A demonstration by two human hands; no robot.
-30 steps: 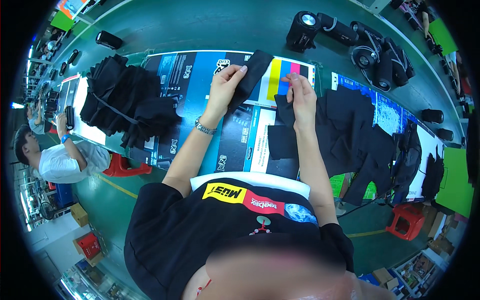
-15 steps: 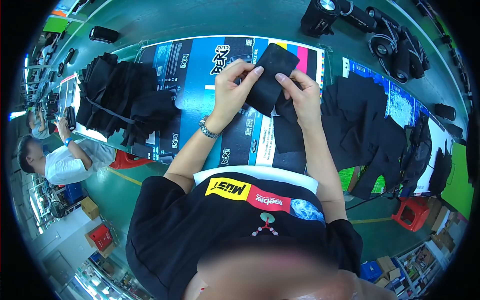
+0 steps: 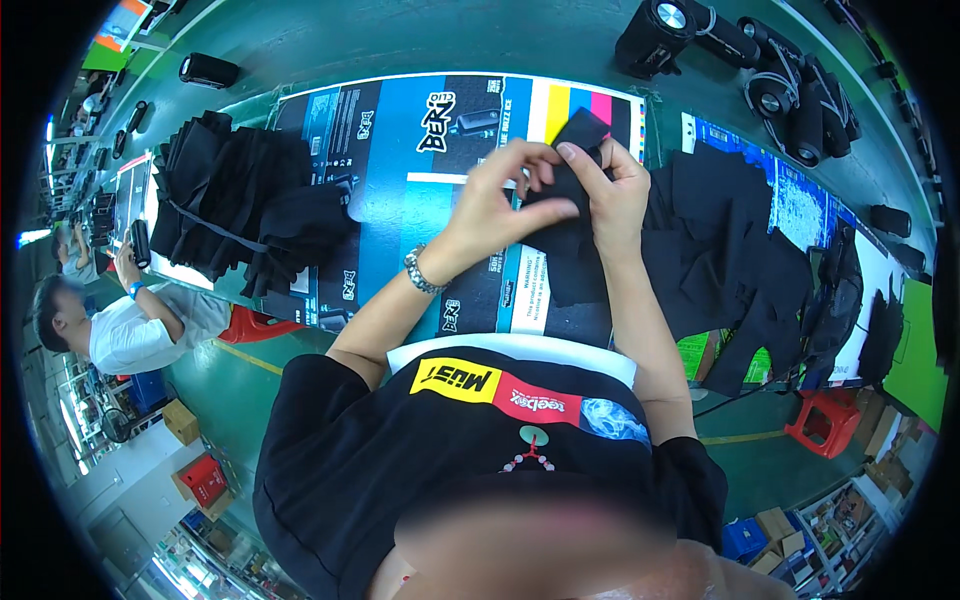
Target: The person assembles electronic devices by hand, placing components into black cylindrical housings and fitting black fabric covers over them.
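Observation:
A small piece of black fabric (image 3: 580,131) is pinched in my right hand (image 3: 618,200), between thumb and bent fingers; it looks folded or bunched. My left hand (image 3: 500,200) is beside it, thumb stretched out and fingers apart and curved, fingertips close to the right thumb; whether they touch the cloth I cannot tell. Below the hands lies more black fabric (image 3: 575,270) on the printed sheet (image 3: 385,210) covering the table. To the left is a thick heap of black fabric pieces (image 3: 215,195), with a strip across it. Flat black pieces (image 3: 715,220) overlap to the right.
Black cylindrical speakers (image 3: 650,38) with cords stand at the far right, and another speaker (image 3: 208,70) lies at the far left. A co-worker (image 3: 135,320) sits to the left, holding a dark cylinder (image 3: 140,243). A red stool (image 3: 822,424) stands at the right.
The fabric, spread flat between both hands before, is now smaller in outline and held by the right hand. My left hand has let go, moved right and opened its thumb away.

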